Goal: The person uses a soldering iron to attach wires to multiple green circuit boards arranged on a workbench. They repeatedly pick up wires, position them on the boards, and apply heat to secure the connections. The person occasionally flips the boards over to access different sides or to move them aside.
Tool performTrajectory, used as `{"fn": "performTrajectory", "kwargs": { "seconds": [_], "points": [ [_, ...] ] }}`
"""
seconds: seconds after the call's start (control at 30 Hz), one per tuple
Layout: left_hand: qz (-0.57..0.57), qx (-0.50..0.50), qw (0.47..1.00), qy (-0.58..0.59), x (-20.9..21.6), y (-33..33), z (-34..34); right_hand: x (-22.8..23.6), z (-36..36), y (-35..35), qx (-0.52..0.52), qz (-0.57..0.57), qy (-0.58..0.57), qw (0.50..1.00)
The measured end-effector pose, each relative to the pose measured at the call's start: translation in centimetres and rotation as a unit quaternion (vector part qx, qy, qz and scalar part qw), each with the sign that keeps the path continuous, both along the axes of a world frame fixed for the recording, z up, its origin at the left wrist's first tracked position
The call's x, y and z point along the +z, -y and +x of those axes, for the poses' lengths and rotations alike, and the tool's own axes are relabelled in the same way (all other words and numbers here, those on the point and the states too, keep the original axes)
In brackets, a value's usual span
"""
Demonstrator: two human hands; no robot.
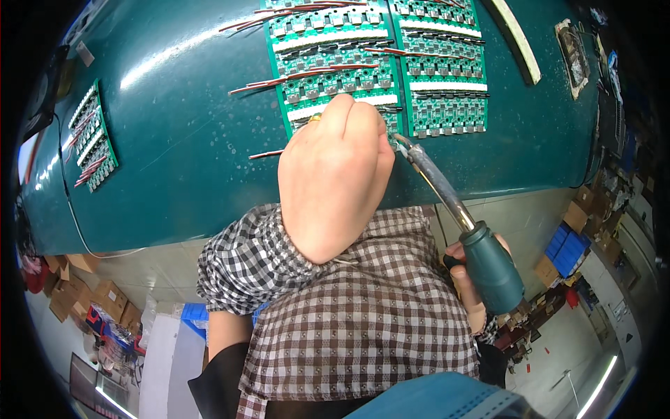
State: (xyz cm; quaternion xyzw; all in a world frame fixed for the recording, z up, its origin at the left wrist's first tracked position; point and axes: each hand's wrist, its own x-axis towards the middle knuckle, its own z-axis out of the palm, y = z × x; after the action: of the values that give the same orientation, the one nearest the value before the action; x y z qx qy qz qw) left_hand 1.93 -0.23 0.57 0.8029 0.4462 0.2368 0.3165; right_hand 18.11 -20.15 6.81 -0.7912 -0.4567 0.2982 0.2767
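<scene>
My left hand (335, 171) is closed over the near end of the left green circuit board panel (300, 89). Its curled fingers hide what they pinch. A red-and-white wire (265, 154) sticks out to the left from beneath this hand. In my right hand (470, 283) is a soldering iron (447, 195), gripped by its thick dark green handle. The iron slants up and left, its tip close to my left fingertips at the panel's near edge; contact cannot be made out. More red and white wires (307, 75) lie across the left panel.
A second circuit board panel (447, 115) lies to the right. A smaller panel with wires (94, 140) rests at the far left of the green tabletop (188, 140). A pale curved strip (518, 42) and a brownish block (574, 59) are at the right.
</scene>
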Motion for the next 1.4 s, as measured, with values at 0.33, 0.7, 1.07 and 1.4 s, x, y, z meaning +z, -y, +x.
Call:
{"fn": "performTrajectory", "kwargs": {
  "seconds": [0.33,0.7,1.07,1.4],
  "points": [
    [-0.004,0.0,1.0,-0.008,0.0,0.0,0.1,0.6,0.0,-0.5,0.01,-0.027,0.007,1.0],
    [-0.005,0.0,1.0,0.0,0.0,0.0,0.1,0.1,0.0,-0.3,0.026,-0.001,0.016,1.0],
    [-0.006,0.0,1.0,-0.003,0.1,0.0,0.2,0.2,0.0,-0.4,0.035,-0.003,0.024,0.999],
    [-0.002,0.0,1.0,0.002,0.0,0.0,0.1,0.4,-0.1,-0.6,0.031,0.002,0.019,0.999]
  ]
}}
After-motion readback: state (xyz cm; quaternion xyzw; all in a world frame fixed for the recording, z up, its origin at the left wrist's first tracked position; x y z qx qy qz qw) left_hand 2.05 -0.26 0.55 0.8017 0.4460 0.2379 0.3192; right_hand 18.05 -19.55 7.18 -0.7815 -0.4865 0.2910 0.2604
